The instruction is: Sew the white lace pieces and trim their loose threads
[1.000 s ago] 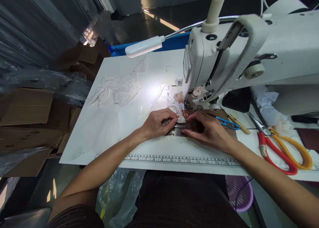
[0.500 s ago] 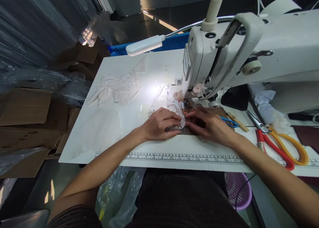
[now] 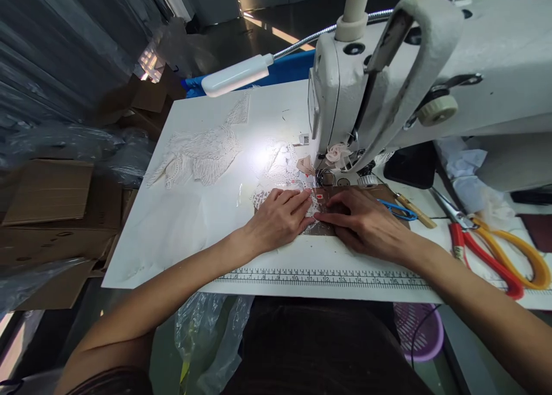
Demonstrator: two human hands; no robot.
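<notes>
Lace (image 3: 316,204), white and openwork, beneath left hand (image 3: 279,219), palm down with thumb apart from fingers, and at fingertips of right hand (image 3: 368,223), pinch or mere touch impossible to tell, bulky white sewing machine (image 3: 338,90) just beyond both.

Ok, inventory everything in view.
Flat rectangular table: one, white, centre.
Bulky metal sewing machine: one, white, table's right.
Slim bar lamp: one, white, above table.
Scalloped lacy fabric: count unclear, white, table's left.
Thin lace: count unclear, white, before machine.
Flat sheet: one, brown, under lace.
Long metal scissors: one, red and yellow, right.
Looped tool: one, blue, left of scissors.
Perforated round basket: one, purple, below table.
Cardboard boxes: several, brown, left.
Crumpled plastic: count unclear, clear, left.
Left hand: one, bare, on lace.
Right hand: one, bare, touching lace.
</notes>
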